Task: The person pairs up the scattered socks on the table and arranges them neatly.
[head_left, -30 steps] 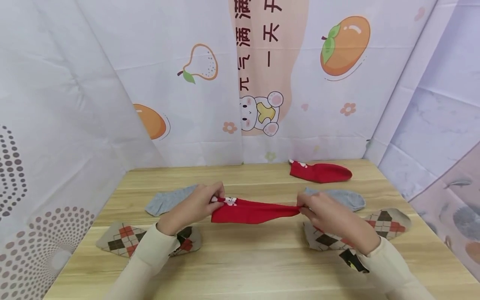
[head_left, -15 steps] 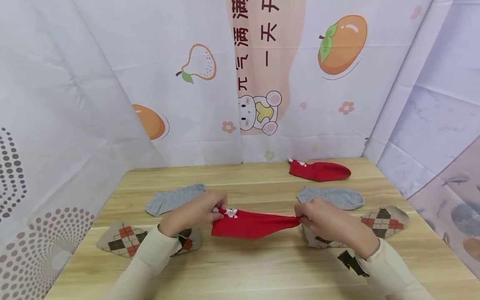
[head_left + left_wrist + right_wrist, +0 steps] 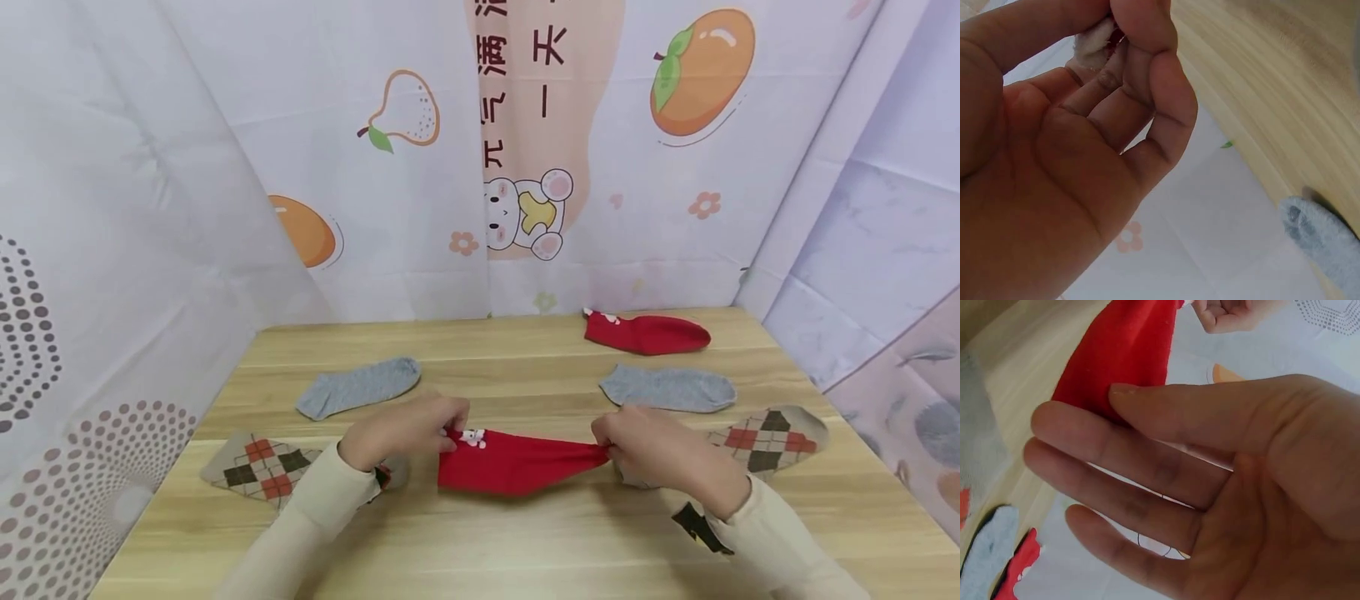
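A red sock [image 3: 510, 465] with a white figure near its cuff is stretched between both hands above the middle of the table. My left hand [image 3: 412, 427] pinches its cuff end; in the left wrist view the fingers curl in around a bit of white and red fabric. At the toe end, my right hand [image 3: 660, 450] pinches the sock, and the right wrist view shows thumb and index finger pressed on the red cloth [image 3: 1125, 356] with the other fingers extended. The sock's lower edge sags a little between the hands.
Another red sock [image 3: 648, 333] lies at the back right. Grey socks [image 3: 363, 387] [image 3: 670, 389] lie left and right. Argyle socks [image 3: 258, 467] [image 3: 776, 437] lie partly under the arms. A dark patterned piece [image 3: 699, 528] shows beside the right sleeve. White printed curtains [image 3: 337, 275] enclose the wooden table [image 3: 495, 546].
Both hands have lowered the stretched red sock toward the front of the table, uncovering more of the grey socks. The grip at each end is unchanged. The head view has shifted slightly.
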A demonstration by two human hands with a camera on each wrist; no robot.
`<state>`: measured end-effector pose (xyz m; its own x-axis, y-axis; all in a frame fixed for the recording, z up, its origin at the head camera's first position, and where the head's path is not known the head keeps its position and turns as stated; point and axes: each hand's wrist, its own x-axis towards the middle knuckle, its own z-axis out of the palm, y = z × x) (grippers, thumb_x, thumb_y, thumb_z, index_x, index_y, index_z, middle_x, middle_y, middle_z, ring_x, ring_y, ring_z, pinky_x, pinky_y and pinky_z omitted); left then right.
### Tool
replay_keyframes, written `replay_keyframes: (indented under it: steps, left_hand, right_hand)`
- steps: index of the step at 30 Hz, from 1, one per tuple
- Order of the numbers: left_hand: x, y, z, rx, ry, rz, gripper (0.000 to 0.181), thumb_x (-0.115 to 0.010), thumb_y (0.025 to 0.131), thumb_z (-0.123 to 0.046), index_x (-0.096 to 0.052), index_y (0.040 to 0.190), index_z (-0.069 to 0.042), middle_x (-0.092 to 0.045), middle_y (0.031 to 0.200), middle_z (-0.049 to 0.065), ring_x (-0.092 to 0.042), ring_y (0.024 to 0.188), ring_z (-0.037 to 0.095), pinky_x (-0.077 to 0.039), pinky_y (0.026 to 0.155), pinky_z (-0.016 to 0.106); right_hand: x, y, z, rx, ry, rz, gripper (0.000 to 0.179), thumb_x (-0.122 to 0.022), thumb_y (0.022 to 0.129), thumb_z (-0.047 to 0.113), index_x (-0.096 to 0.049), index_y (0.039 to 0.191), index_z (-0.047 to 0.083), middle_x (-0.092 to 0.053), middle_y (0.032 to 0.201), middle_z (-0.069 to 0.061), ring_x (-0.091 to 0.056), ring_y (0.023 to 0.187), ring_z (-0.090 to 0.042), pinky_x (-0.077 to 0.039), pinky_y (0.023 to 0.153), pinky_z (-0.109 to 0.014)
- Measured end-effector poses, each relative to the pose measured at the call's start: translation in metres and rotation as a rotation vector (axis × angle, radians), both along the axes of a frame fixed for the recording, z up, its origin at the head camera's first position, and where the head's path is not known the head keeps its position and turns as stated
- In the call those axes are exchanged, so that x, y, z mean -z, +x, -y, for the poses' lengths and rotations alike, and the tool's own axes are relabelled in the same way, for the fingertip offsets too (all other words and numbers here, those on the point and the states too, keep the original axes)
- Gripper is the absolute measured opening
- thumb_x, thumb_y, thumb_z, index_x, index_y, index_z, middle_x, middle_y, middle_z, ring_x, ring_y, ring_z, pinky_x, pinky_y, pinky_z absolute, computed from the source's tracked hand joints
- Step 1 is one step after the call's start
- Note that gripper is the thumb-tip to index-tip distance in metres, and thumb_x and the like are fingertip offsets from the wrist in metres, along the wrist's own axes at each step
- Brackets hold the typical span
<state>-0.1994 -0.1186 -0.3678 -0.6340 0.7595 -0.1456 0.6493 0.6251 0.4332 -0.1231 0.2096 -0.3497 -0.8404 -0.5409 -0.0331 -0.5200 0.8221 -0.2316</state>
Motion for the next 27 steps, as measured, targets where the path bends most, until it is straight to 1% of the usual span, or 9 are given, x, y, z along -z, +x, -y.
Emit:
replay_keyframes:
  steps: [4,10,13,16,18,20,24,25,27]
  left_hand:
    - [0.005,0.002,-0.003,-0.019,-0.017,0.037,0.021,-0.072,0.088,-0.002,-0.056,0.084,-0.016,-0.056,0.076,-0.009,-0.048,0.068,0.009,-0.045,0.062,0.025]
    - [0.014,0.003,-0.01,0.016,-0.035,0.029,0.018,-0.072,0.087,-0.001,-0.058,0.085,-0.012,-0.054,0.075,-0.009,-0.047,0.067,0.008,-0.044,0.061,0.023]
    - [0.015,0.004,-0.011,0.01,-0.041,0.039,0.017,-0.072,0.087,0.0,-0.059,0.086,-0.011,-0.054,0.073,-0.009,-0.046,0.065,0.007,-0.044,0.059,0.022]
    - [0.015,0.006,-0.011,-0.022,-0.046,0.042,0.016,-0.072,0.088,-0.002,-0.059,0.087,-0.011,-0.056,0.073,-0.007,-0.047,0.064,0.007,-0.044,0.058,0.022]
    - [0.014,0.009,-0.012,-0.046,-0.052,0.007,0.015,-0.072,0.088,-0.003,-0.059,0.088,-0.011,-0.056,0.075,-0.006,-0.049,0.065,0.009,-0.045,0.059,0.023]
    - [0.012,0.012,-0.013,-0.053,-0.056,-0.073,0.016,-0.073,0.088,-0.005,-0.059,0.09,-0.011,-0.056,0.079,-0.004,-0.05,0.07,0.011,-0.044,0.064,0.026]
    - [0.009,0.018,-0.019,-0.016,-0.056,-0.23,0.016,-0.075,0.087,-0.008,-0.061,0.092,-0.012,-0.058,0.084,-0.002,-0.051,0.076,0.012,-0.043,0.069,0.028]
    - [0.009,0.02,-0.022,0.007,-0.049,-0.241,0.015,-0.075,0.086,-0.008,-0.062,0.092,-0.012,-0.058,0.084,-0.002,-0.051,0.075,0.011,-0.043,0.069,0.028]
    - [0.008,0.022,-0.025,0.055,-0.036,-0.222,0.012,-0.075,0.087,-0.008,-0.065,0.092,-0.011,-0.06,0.082,-0.003,-0.051,0.072,0.009,-0.044,0.067,0.024]
  right_hand:
    - [0.007,0.0,0.003,-0.028,0.024,-0.028,0.031,-0.067,0.076,-0.008,-0.057,0.065,0.019,-0.046,0.059,0.012,-0.039,0.057,-0.008,-0.036,0.052,-0.026]
    - [0.017,-0.001,0.005,-0.034,0.02,-0.029,0.031,-0.067,0.072,-0.01,-0.059,0.062,0.018,-0.046,0.057,0.012,-0.037,0.057,-0.008,-0.036,0.052,-0.026]
    - [0.019,0.0,0.006,-0.02,0.039,-0.019,0.025,-0.067,0.073,-0.01,-0.069,0.069,0.014,-0.057,0.063,0.008,-0.048,0.06,-0.01,-0.045,0.056,-0.028]
    - [0.018,0.001,0.008,-0.005,0.054,-0.014,0.028,-0.066,0.073,-0.013,-0.075,0.084,0.01,-0.068,0.076,0.001,-0.061,0.071,-0.015,-0.053,0.065,-0.033]
    - [0.017,0.001,0.01,-0.008,0.058,-0.037,0.032,-0.064,0.072,-0.015,-0.076,0.09,0.009,-0.069,0.08,-0.002,-0.065,0.075,-0.019,-0.055,0.066,-0.034]
    - [0.017,0.001,0.012,-0.025,0.054,-0.079,0.033,-0.065,0.073,-0.015,-0.075,0.093,0.009,-0.069,0.081,-0.003,-0.065,0.076,-0.019,-0.055,0.066,-0.034]
    - [0.018,0.0,0.019,-0.079,0.021,-0.125,0.028,-0.066,0.079,-0.011,-0.075,0.096,0.01,-0.066,0.082,-0.001,-0.064,0.077,-0.017,-0.054,0.066,-0.031]
    - [0.018,-0.001,0.02,-0.09,0.011,-0.117,0.025,-0.066,0.082,-0.009,-0.075,0.096,0.01,-0.066,0.082,-0.001,-0.063,0.076,-0.016,-0.054,0.066,-0.03]
    - [0.02,-0.001,0.023,-0.107,-0.006,-0.081,0.022,-0.067,0.083,-0.007,-0.076,0.096,0.009,-0.065,0.082,0.0,-0.061,0.075,-0.013,-0.053,0.065,-0.028]
